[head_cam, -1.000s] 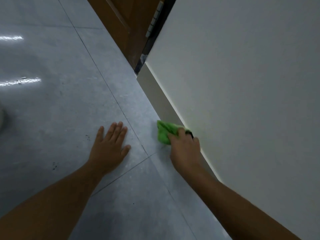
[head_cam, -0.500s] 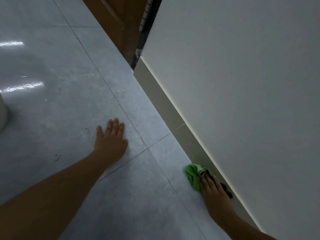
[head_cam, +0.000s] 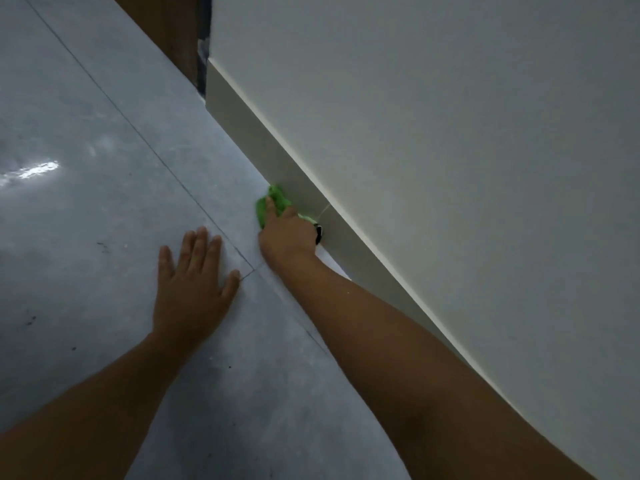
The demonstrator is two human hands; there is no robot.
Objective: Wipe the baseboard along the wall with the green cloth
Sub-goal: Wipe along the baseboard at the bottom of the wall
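Right hand (head_cam: 287, 233) is curled over the green cloth (head_cam: 273, 202), pressing it vs the baseboard (head_cam: 256, 133) low by the floor (head_cam: 104, 133); left hand (head_cam: 192, 289) lies flat, fingers spread, propping the person. Cloth looks soft, light, bunches easily, so prob best held wadded under the palm. No containers in sight.

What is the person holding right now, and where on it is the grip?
The right hand holds a bunched green cloth, fingers over its near part, pressing it against the baseboard. The left hand holds nothing, lying flat on the floor.
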